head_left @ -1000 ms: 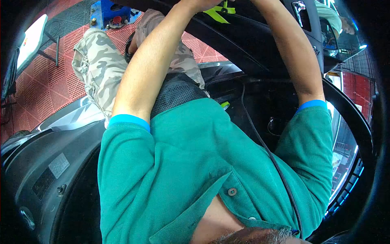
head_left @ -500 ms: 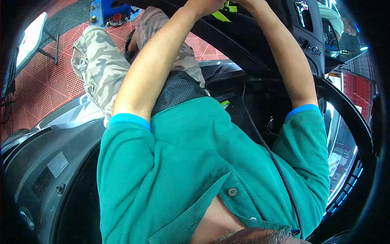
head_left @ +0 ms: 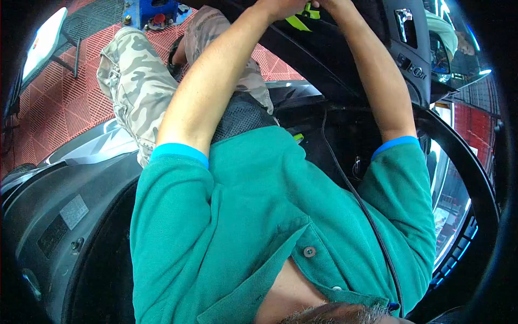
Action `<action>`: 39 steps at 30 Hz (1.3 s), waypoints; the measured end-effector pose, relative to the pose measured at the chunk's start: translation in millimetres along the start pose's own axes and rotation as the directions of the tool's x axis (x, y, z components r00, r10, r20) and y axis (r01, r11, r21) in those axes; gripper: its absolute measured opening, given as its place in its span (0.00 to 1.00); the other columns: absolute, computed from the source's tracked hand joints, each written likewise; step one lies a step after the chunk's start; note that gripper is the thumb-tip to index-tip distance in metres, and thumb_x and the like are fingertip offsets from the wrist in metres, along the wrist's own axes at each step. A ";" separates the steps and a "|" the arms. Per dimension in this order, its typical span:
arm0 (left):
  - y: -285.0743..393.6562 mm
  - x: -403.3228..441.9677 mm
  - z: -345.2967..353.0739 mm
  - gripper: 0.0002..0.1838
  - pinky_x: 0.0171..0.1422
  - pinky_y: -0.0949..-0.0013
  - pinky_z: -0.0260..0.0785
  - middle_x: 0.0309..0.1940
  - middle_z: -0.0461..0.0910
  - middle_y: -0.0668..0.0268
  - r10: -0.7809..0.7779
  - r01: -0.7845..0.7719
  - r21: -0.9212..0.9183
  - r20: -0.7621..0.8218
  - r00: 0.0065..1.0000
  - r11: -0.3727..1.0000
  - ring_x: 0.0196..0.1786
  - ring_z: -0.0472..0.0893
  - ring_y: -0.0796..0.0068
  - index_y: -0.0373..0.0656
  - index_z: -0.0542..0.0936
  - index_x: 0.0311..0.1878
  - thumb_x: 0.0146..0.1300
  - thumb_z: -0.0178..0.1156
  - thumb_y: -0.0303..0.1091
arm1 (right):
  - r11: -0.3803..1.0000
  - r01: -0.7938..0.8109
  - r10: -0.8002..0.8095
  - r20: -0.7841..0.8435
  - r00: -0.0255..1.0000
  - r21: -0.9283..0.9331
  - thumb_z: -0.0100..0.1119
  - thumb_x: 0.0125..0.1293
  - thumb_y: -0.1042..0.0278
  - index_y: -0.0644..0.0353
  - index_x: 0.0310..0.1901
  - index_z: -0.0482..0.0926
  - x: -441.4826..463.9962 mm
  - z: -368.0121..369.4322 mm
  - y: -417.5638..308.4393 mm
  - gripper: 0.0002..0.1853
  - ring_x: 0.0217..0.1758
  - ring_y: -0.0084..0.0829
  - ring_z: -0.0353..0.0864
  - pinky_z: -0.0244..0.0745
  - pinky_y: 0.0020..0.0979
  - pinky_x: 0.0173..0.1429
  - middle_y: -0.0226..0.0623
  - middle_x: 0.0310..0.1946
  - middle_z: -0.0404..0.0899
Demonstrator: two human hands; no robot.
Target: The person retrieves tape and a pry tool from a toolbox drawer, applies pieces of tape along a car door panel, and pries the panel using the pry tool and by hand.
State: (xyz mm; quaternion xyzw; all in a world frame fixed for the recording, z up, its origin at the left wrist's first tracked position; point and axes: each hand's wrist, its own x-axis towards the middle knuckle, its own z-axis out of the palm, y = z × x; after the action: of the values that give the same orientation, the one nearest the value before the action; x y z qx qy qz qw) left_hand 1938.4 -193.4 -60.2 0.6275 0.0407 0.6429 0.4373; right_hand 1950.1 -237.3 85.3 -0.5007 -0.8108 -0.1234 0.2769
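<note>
Both hands reach out to the top edge of the view, over the black inner panel of a car door [head_left: 313,59]. My left hand [head_left: 281,7] is curled, its fingers partly cut off by the frame edge. What it grips is hidden. Close beside it is my right hand [head_left: 333,4], mostly out of the picture, its fingers barely showing. Between and just below the hands are bright yellow-green flat pieces [head_left: 299,22], strip-like, lying against the dark door. Whether either hand holds them cannot be made out.
The door's handle [head_left: 404,26] and switches [head_left: 415,70] lie to the right, with a side mirror [head_left: 440,54] beyond. A black cable [head_left: 345,175] runs down across my shirt. A blue metal base [head_left: 156,13] and a white-topped stand [head_left: 46,40] stand on the red floor [head_left: 70,102].
My left forearm has shifted slightly right and up, and my right arm slightly left. The hands stay close together by the yellow-green pieces. The view has tilted a little.
</note>
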 end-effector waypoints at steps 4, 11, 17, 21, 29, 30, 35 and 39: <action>-14.5 -4.4 6.9 0.19 0.71 0.58 0.69 0.59 0.80 0.50 -0.002 0.003 -0.061 0.017 1.000 0.998 0.65 0.77 0.60 0.34 0.73 0.68 0.78 0.50 0.28 | 1.000 0.002 -0.003 0.011 1.000 0.030 0.56 0.76 0.49 0.68 0.25 0.75 -2.6 -2.4 0.0 0.28 0.21 0.40 0.70 0.68 0.44 0.32 0.51 0.19 0.71; -9.7 -9.2 1.1 0.15 0.61 0.67 0.74 0.50 0.80 0.58 -0.307 0.385 -0.680 0.240 0.921 0.624 0.58 0.78 0.69 0.38 0.77 0.63 0.79 0.51 0.30 | 0.995 0.006 -0.018 0.115 0.993 0.103 0.57 0.75 0.48 0.67 0.25 0.77 -2.6 -4.0 -1.8 0.28 0.22 0.34 0.74 0.72 0.41 0.33 0.46 0.19 0.75; 14.7 -18.4 6.0 0.14 0.59 0.71 0.74 0.53 0.76 0.63 -0.161 0.154 -0.378 0.013 0.987 0.913 0.59 0.77 0.71 0.39 0.72 0.64 0.81 0.51 0.33 | 0.996 0.024 -0.033 0.097 0.995 0.083 0.59 0.74 0.51 0.65 0.23 0.78 -11.9 -2.9 -8.4 0.26 0.21 0.37 0.74 0.72 0.40 0.30 0.45 0.19 0.76; -8.2 -25.5 1.2 0.19 0.64 0.69 0.71 0.58 0.74 0.62 -0.096 0.095 -0.229 0.010 0.995 0.969 0.62 0.75 0.69 0.38 0.68 0.70 0.82 0.51 0.34 | 0.974 0.207 -0.212 0.053 0.976 0.097 0.62 0.73 0.58 0.64 0.22 0.77 -27.8 2.9 -21.8 0.23 0.20 0.41 0.75 0.72 0.40 0.28 0.45 0.18 0.76; -10.4 -37.2 -10.9 0.19 0.64 0.69 0.71 0.58 0.75 0.62 -0.144 0.143 -0.092 -0.009 0.990 0.985 0.62 0.76 0.69 0.38 0.69 0.69 0.81 0.52 0.34 | 0.989 0.087 -0.081 0.055 0.995 -0.122 0.62 0.72 0.60 0.58 0.21 0.77 -58.0 35.8 -52.8 0.20 0.27 0.42 0.80 0.77 0.43 0.35 0.41 0.22 0.79; -11.1 -38.7 -11.7 0.19 0.64 0.69 0.72 0.58 0.75 0.62 -0.152 0.151 -0.084 -0.006 0.988 0.985 0.62 0.76 0.69 0.37 0.69 0.69 0.81 0.52 0.34 | 0.987 0.117 -0.123 -0.046 0.991 -0.107 0.62 0.72 0.59 0.57 0.21 0.77 -63.1 45.2 -52.4 0.20 0.27 0.42 0.81 0.78 0.43 0.35 0.40 0.22 0.79; -16.2 -38.1 -15.0 0.20 0.64 0.69 0.72 0.58 0.76 0.61 -0.179 0.180 -0.036 0.010 0.984 0.983 0.62 0.76 0.69 0.37 0.70 0.69 0.80 0.53 0.35 | 0.985 0.031 -0.077 -0.269 0.960 -0.169 0.64 0.70 0.59 0.55 0.22 0.76 -68.1 60.9 -56.8 0.18 0.28 0.42 0.81 0.77 0.45 0.35 0.40 0.22 0.79; -17.7 -37.0 -18.0 0.20 0.64 0.68 0.72 0.57 0.76 0.61 -0.193 0.193 -0.013 0.026 0.981 0.981 0.61 0.76 0.69 0.37 0.70 0.68 0.80 0.54 0.35 | 0.992 0.028 -0.072 -0.378 0.923 -0.121 0.61 0.72 0.60 0.55 0.22 0.75 -63.6 72.6 -50.0 0.19 0.27 0.44 0.80 0.76 0.46 0.35 0.41 0.22 0.78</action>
State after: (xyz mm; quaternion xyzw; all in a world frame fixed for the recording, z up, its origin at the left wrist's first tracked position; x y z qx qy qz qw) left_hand 1926.0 -196.3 -103.2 0.6251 0.0909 0.5900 0.5028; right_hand 1904.4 -273.3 -6.5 -0.4611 -0.7455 -0.2713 0.3975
